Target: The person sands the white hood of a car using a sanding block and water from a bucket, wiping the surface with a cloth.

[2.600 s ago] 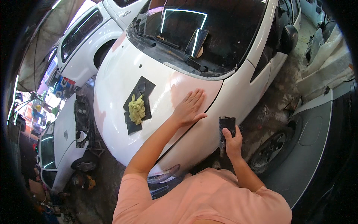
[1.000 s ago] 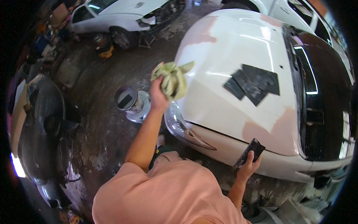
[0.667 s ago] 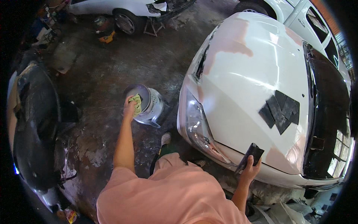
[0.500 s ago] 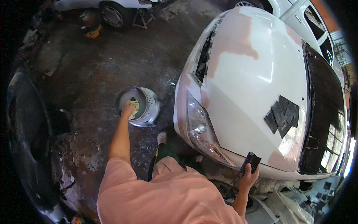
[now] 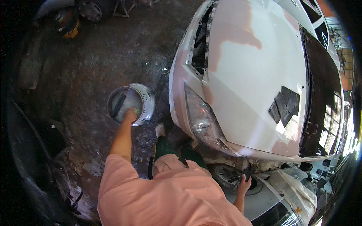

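Observation:
My left hand point(image 5: 131, 113) reaches down into a round metal tub point(image 5: 109, 106) of cloudy liquid, closed on a pale yellow-green cloth point(image 5: 137, 111). The tub's inside wall and my hand hide most of the cloth. Beside that hand, a dark oblong block point(image 5: 119, 104) rests in the tub. Out to the right, my right hand point(image 5: 244, 185) is closed round a dark piece of sandpaper point(image 5: 249, 171), held near the front of the white car. Several dark sandpaper sheets point(image 5: 285, 104) lie overlapping on the white hood point(image 5: 260, 83), which carries pinkish patches.
The car's headlight point(image 5: 201, 120) and bumper edge are close on my right. A wheel point(image 5: 226, 175) and a plastic-wrapped part point(image 5: 290, 188) lie below my right hand. On the left stands a dark car panel point(image 5: 30, 147). The floor point(image 5: 98, 56) is dark and stained.
My left hand has sunk deeper into the tub with the cloth, and the dark block now shows more fully. My right hand has moved lower, away from the hood. The view has shifted.

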Available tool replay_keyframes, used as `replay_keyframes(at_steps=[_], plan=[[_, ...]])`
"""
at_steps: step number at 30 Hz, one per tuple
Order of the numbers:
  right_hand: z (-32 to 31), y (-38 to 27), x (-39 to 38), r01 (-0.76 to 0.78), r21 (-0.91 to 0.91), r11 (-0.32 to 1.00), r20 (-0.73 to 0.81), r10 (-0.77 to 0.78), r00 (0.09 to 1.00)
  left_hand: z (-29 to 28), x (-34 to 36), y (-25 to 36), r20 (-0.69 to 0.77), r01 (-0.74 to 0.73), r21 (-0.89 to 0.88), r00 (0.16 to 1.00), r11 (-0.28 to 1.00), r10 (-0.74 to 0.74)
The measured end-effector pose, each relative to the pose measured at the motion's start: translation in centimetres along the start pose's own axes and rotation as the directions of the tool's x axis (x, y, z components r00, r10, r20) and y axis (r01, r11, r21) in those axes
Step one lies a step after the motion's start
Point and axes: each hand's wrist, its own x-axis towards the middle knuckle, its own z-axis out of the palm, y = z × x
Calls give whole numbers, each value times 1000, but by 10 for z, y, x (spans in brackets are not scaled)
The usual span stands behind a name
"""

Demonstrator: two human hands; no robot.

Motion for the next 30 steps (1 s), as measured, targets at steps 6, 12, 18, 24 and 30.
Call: replay_keyframes(at_steps=[6,12,18,24,30], plan=[[29,67,-10,-132,125,983,89,122,989,-57,-114,4,-249,-352,140,892,925,377],[70,110,-3,-197,272,942,30,197,980,-76,-227,92,-259,-583,247,730,774,632],[77,111,16,-167,491,855,-107,250,962,-59,-374,308,-120,-950,125,273,288,954],[85,161,34,-169,638,751,-119,314,942,24,-484,551,-66,-948,40,-317,-315,946],[95,177,70,-154,721,676,-120,340,933,114,-529,729,-63,-921,25,-390,-389,919]])
